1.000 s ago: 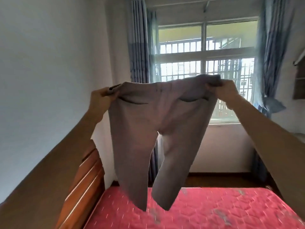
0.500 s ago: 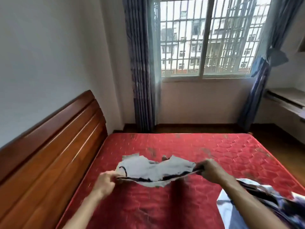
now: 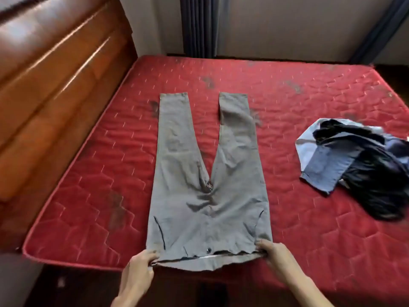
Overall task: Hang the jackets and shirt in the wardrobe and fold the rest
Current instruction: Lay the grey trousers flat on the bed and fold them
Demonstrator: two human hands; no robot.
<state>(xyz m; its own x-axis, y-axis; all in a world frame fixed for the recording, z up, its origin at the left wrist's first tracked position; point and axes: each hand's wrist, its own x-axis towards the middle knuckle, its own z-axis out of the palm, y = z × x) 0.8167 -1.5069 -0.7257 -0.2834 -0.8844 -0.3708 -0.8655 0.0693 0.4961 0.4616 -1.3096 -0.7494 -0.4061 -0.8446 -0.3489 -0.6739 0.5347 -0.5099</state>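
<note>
Trousers (image 3: 208, 173) flat on mattress (image 3: 99, 173), left hand (image 3: 138, 270) and right hand (image 3: 274, 255) pinching waistband (image 3: 210, 259)

Readable text, labels, brands, numbers, signs: none.
- Trousers (image 3: 210, 173), waistband gripped by left hand (image 3: 141, 264) and right hand (image 3: 273, 251): no print or tag legible.
- Button (image 3: 209, 250), midway between the hands: may carry a mark, too blurred to tell.
- Clothes pile (image 3: 354, 165), beyond the right hand: no lettering legible.
</note>
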